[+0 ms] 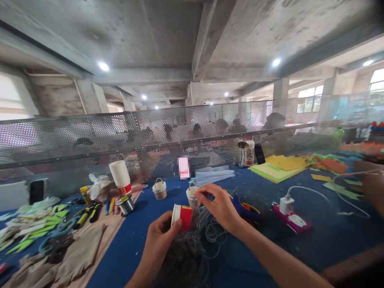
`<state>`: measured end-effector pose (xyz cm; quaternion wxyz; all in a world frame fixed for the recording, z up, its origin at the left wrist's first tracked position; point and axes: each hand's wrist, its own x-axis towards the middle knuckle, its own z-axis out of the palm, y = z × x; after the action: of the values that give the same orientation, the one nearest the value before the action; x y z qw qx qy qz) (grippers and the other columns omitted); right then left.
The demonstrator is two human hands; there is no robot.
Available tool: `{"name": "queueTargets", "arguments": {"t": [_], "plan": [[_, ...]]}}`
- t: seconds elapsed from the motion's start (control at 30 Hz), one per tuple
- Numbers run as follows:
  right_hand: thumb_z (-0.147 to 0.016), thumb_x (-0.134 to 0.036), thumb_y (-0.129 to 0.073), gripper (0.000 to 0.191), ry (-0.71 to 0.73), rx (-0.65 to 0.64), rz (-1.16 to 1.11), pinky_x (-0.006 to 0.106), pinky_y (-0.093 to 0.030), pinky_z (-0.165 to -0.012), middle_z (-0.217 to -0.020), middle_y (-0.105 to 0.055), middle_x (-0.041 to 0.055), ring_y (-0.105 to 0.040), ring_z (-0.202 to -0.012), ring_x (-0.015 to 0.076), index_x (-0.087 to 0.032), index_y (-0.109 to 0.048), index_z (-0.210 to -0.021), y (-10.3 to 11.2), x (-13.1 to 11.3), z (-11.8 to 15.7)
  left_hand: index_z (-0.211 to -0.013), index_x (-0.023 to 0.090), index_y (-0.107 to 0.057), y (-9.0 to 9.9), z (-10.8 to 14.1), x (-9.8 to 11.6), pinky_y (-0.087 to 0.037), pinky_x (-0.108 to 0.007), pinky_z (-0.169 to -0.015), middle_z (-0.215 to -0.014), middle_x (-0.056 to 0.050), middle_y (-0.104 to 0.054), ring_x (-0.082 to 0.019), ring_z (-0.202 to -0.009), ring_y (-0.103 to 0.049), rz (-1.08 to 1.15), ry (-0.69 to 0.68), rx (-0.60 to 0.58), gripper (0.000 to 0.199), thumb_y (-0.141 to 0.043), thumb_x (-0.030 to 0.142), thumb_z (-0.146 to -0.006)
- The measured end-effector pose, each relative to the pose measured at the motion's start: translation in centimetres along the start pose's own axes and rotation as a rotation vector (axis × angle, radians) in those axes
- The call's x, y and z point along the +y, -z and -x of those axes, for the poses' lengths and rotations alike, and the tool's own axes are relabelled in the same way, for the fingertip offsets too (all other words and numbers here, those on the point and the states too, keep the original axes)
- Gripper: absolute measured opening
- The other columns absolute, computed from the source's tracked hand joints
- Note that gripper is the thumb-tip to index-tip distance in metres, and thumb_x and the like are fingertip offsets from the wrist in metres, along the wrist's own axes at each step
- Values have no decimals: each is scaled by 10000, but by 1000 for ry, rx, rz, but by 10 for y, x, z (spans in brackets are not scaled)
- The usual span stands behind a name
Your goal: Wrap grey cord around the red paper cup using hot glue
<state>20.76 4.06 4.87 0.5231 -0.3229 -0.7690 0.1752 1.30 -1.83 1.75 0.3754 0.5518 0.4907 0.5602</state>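
Holding tilted red-and-white paper cup in left hand, lower centre of frame, wall pinched. Pressing fingertips of right hand together near cup; cannot tell whether on a strand. Could dent thin wall by oversqueezing, snag loose grey strands, or knock small white bucket behind.
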Motion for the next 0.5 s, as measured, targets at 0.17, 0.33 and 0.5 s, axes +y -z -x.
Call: {"name": "queueTargets", "arguments": {"t": [0.17,0.33,0.5], "plan": [[-895,-354,-615,183,-71,8,-65,258,-462,-783,-825,-723,14,-635,-762,163,-209,-716,-849,-1,4,-1,-750,147,-700,1,0,-4,-416,-209,-546,-658,-12,-656,-151,-601,-545,26,32,-44,297,-743,438,-710],[-879,-332,-624,180,-125,8,-116,242,-464,-747,-787,-707,11,-625,-730,152,-190,-705,-804,-1,3,-1,-773,145,-701,2,-2,-9,-448,-228,-575,-699,-33,-695,-172,-634,-589,45,55,-63,292,-744,428,-711],[-864,-306,-629,150,-163,3,-157,228,-464,-725,-775,-696,3,-615,-733,146,-186,-705,-817,-4,7,1,-760,147,-712,2,0,-7,-447,-230,-552,-666,-21,-672,-164,-591,-576,43,39,-51,299,-759,431,-678]]}}
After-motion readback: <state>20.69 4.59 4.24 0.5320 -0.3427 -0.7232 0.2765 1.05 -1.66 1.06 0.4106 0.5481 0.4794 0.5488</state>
